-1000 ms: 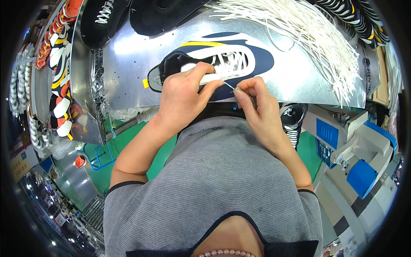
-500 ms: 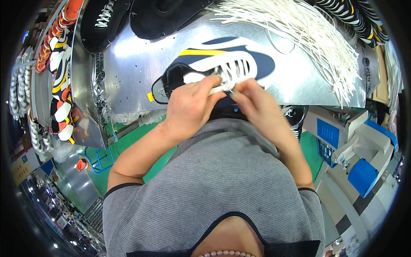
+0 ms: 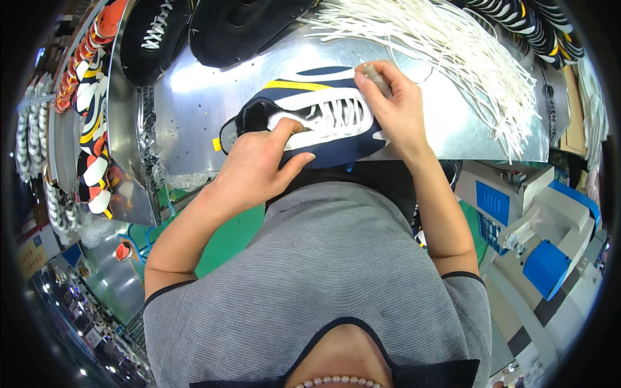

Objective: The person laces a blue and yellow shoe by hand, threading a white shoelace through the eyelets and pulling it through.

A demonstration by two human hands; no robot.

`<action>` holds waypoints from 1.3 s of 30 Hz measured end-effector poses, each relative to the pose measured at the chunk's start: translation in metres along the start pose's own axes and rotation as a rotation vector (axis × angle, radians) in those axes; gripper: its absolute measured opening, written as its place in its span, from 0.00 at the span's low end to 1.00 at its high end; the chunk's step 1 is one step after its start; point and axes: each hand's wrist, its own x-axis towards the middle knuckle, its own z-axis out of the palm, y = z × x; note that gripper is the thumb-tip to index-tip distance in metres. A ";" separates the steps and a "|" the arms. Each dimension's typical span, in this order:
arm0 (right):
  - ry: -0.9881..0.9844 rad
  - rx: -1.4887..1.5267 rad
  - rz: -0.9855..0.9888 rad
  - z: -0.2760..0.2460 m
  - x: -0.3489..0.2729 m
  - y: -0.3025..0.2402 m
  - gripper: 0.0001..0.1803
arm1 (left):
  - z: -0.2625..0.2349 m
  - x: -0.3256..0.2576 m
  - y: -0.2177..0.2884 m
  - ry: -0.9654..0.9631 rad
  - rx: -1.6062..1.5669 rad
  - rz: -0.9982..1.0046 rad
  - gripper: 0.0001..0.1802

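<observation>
A navy, white and yellow shoe upper (image 3: 349, 147) lies on its side on the metal tabletop, its toe to the right. White lace (image 3: 339, 113) runs in rows across its eyelets. My left hand (image 3: 255, 165) grips the upper near the collar, index finger at the white tongue and thumb spread over the near side; its other fingers are hidden. Over the toe end, my right hand (image 3: 400, 107) is closed in a pinch. A greyish wrap (image 3: 377, 81) covers one of its fingers. What sits between the fingertips is too small to make out.
A large bundle of white laces (image 3: 446, 58) spreads over the far right of the metal table (image 3: 194, 123). Black shoe pieces (image 3: 242, 29) lie along the far edge. Stacked uppers (image 3: 97, 123) stand at the left, and a grey-and-blue machine (image 3: 550, 226) stands at the right.
My hands were close together at the lacing and have parted. The right moved up to the toe end; the left shifted back toward the collar. The upper has slid slightly left.
</observation>
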 end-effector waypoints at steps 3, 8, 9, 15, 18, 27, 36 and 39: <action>-0.128 -0.131 -0.083 -0.010 -0.001 -0.007 0.09 | 0.013 0.009 -0.005 0.336 -0.194 0.189 0.18; -0.233 -0.463 -0.167 -0.011 -0.004 -0.013 0.09 | 0.016 0.021 0.004 0.451 -0.103 0.108 0.15; -0.185 -0.492 -0.185 -0.009 -0.005 -0.010 0.09 | 0.018 0.023 0.004 0.488 -0.096 0.111 0.15; -0.164 -0.414 -0.117 -0.014 -0.022 -0.010 0.09 | 0.014 0.035 -0.004 0.549 -0.011 0.180 0.15; -0.151 -0.406 -0.091 -0.015 -0.030 -0.006 0.09 | 0.007 0.035 -0.008 0.482 -0.050 0.153 0.16; 0.040 0.287 0.095 -0.010 -0.029 0.003 0.06 | 0.100 -0.037 -0.043 0.833 -0.940 -0.092 0.31; -0.473 0.394 0.213 0.049 -0.007 -0.028 0.05 | 0.008 -0.060 -0.055 0.628 -1.732 -0.039 0.31; -0.117 -0.198 -0.213 0.040 0.026 -0.010 0.07 | -0.085 -0.068 -0.036 0.687 -1.087 -0.164 0.20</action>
